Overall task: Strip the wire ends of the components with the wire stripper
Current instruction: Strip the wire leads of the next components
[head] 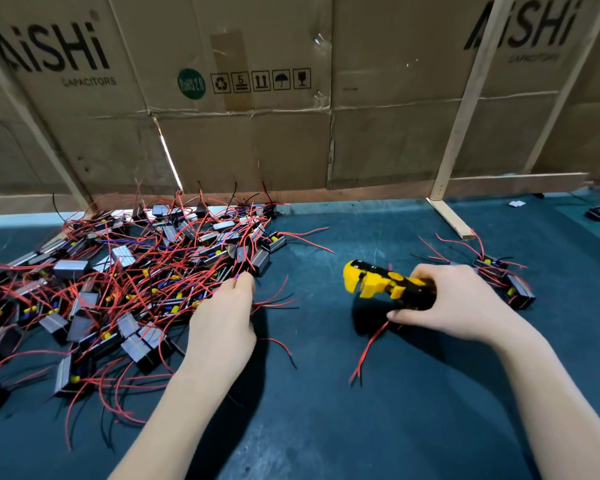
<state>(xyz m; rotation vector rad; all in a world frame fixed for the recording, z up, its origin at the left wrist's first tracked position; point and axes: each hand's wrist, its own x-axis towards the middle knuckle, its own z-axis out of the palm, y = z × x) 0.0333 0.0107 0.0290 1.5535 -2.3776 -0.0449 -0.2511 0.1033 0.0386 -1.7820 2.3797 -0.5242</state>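
Right hand (444,299) grips the wire stripper (388,284) by its black handles, fingers wrapped over the top and thumb beneath. Long axis of the tool runs roughly left-right across the view, slightly tilted; the yellow jaw head points left, toward the pile. Jaws stand apart, nothing visible between them. The tool is held just above the dark green tabletop (326,427), right of centre, casting a shadow below.

A red-and-black wire pair (368,348) trails out from under the right hand, down and to the left, over the tabletop; what it connects to is hidden by the hand.

Left hand (222,320) reaches into the near right edge of the pile of components (118,289), which are small black boxes with red and black leads, and fills the left half of the tabletop. Fingertips are curled down among the red wires; probably pinching one or more, but the contact is hidden behind the hand, so the grip cannot be confirmed.

A smaller group of components (506,278) lies just beyond the right hand. Cardboard panels (243,143) on a wooden frame (461,126) stand along the back of the tabletop.
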